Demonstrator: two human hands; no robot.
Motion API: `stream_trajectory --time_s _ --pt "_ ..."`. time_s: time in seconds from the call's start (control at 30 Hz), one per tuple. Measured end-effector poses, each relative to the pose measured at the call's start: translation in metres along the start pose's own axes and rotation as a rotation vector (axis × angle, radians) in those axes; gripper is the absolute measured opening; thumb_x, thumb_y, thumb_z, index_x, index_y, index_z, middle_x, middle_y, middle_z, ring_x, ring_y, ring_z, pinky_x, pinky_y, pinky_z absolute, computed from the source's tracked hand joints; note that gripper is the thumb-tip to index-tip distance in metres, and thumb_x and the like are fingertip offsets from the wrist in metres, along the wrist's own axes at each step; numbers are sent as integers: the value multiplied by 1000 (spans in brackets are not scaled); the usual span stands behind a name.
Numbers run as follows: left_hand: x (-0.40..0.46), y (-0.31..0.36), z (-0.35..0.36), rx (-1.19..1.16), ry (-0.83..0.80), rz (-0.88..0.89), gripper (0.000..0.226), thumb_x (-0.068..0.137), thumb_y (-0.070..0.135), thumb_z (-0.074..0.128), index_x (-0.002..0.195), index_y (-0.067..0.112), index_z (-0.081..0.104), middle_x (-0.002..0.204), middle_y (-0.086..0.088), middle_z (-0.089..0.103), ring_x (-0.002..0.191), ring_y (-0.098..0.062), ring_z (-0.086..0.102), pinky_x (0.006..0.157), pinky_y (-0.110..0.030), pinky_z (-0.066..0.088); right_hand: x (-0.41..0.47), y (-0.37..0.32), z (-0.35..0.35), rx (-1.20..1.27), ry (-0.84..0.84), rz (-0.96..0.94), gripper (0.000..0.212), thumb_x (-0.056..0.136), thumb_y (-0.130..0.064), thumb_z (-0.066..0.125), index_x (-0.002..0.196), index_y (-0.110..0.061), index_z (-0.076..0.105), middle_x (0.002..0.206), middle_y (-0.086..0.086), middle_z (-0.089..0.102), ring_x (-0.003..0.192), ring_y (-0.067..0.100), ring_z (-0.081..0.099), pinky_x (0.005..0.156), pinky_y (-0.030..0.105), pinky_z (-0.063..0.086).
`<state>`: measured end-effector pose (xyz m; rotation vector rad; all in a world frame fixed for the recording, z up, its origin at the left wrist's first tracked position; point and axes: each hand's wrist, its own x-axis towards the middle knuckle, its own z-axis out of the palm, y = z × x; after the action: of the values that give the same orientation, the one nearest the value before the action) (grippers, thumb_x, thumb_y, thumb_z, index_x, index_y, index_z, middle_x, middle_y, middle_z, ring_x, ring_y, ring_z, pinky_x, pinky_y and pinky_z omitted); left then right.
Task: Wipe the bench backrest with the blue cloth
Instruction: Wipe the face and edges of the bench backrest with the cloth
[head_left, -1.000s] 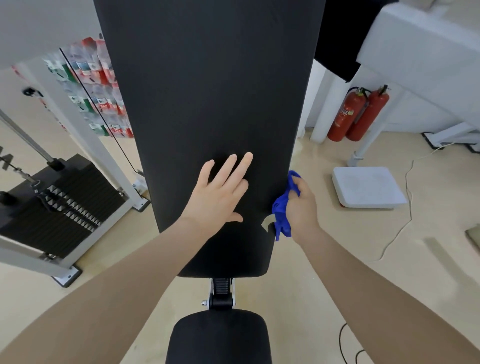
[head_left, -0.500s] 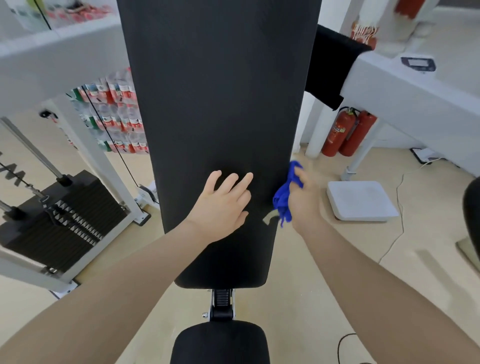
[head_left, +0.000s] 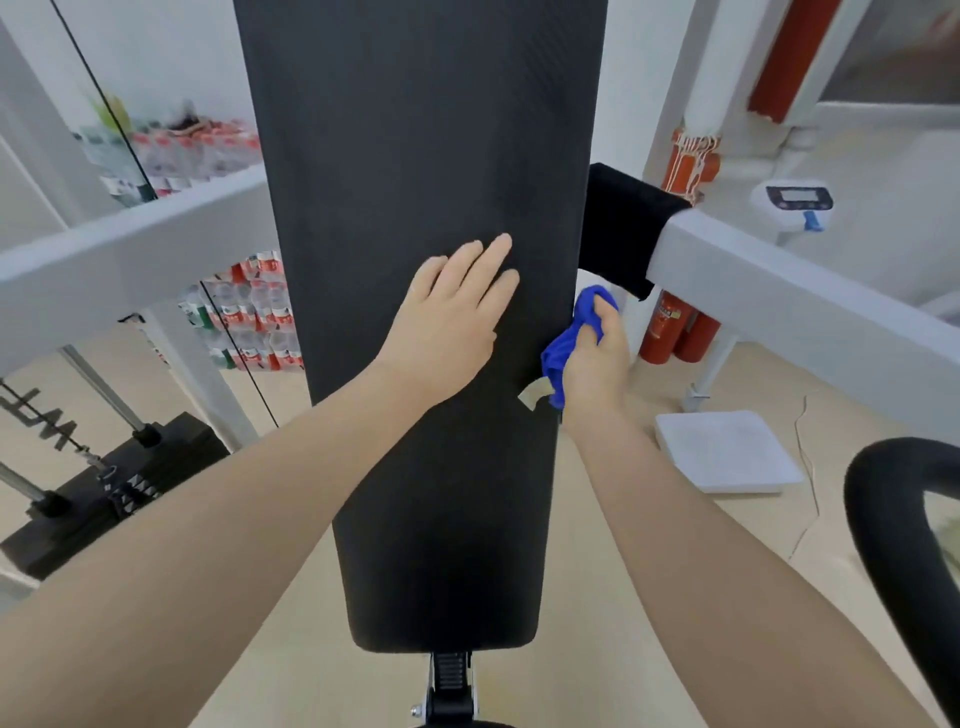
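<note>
While pressed flat with straight fingers on the long black padded bench backrest (head_left: 415, 208), left hand (head_left: 452, 317) at centre. At 3 o'clock from it, right hand (head_left: 597, 358) gripping the crumpled blue cloth (head_left: 563, 351) against the backrest's right edge. Beyond at 2 o'clock, red fire extinguishers (head_left: 675, 332).

The bench backrest (head_left: 415, 156) runs off the top edge, so we cannot see its upper end. Beside its right edge, the right hand (head_left: 592, 358) hides much of the blue cloth (head_left: 563, 348) (only bunched folds show). Left of it, stacked bottles (head_left: 244, 322) blur.
</note>
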<state>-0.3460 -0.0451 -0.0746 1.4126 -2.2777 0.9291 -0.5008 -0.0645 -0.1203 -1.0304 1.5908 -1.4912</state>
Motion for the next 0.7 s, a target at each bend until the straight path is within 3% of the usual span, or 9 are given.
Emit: stream_trajectory --time_s 0.1,0.2,0.33,0.43,0.6,0.7 --pt "24 -24 -3 8 -14 -122 76 77 35 70 139 9 35 152 -11 27 137 -33 29 108 -47 27 -1 17 -7 -75 -64 110 40 99 -8 30 130 -25 49 105 -1 54 82 16 52 76 30 45" --pt "27 -34 -1 28 -80 -99 87 80 45 64 146 11 19 156 -8 14 142 -32 15 113 -49 15 9 -7 -3 -80 -38 84 45 96 -2 30 128 -25 53 110 -3 55 82 12 50 77 23 41" --pt "26 -36 6 151 -18 -73 91 71 55 68 142 12 30 151 -6 31 137 -28 32 109 -48 27 26 -66 4 -65 12 -55 43 99 -5 31 133 -23 49 111 -10 45 81 4 48 75 15 42" --pt "25 -35 7 142 -4 -77 93 65 57 72 139 12 35 148 -6 37 134 -27 37 106 -48 31 32 -66 1 -53 -23 -84 42 99 -6 33 134 -24 48 113 -10 47 95 10 51 87 22 44" --pt "30 -34 10 95 14 -94 92 60 50 79 135 11 43 145 -8 42 131 -30 42 103 -48 37 22 -7 -3 -209 -93 49 47 92 1 29 125 -19 56 96 4 62 82 20 56 69 27 43" --pt "31 -32 1 59 -40 -107 91 61 47 80 136 11 43 146 -8 41 132 -30 40 104 -49 34 42 -56 6 -116 -19 -69 47 92 1 33 127 -20 55 118 0 56 101 17 53 82 25 41"
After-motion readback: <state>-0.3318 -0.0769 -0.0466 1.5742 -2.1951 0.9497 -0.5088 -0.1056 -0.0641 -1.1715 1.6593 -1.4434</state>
